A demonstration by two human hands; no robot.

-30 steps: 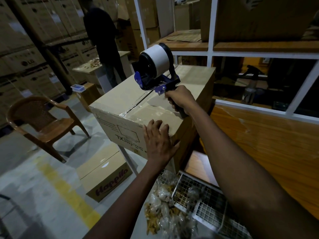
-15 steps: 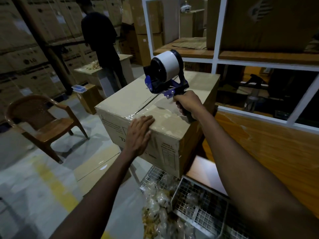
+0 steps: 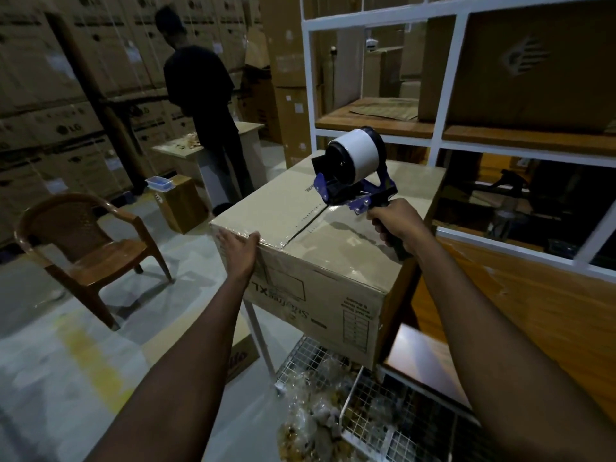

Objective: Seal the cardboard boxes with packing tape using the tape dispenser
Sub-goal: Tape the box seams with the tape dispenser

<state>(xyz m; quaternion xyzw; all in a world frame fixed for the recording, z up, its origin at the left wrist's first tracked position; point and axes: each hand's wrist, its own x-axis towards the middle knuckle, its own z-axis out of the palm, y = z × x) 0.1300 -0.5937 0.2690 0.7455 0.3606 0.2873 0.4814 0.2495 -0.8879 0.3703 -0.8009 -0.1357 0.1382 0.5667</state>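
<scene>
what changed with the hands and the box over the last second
The left hand slid left along the near top edge of the box, from its right part past the seam to the left corner, where it now rests. Nothing was taken up or let go. The right hand still grips the dispenser, whose nose stays on the seam on top of the box.

Blue-black tape dispenser [image 3: 353, 181] with white roll [image 3: 361, 155], plain brown cardboard box [image 3: 320, 261]
</scene>
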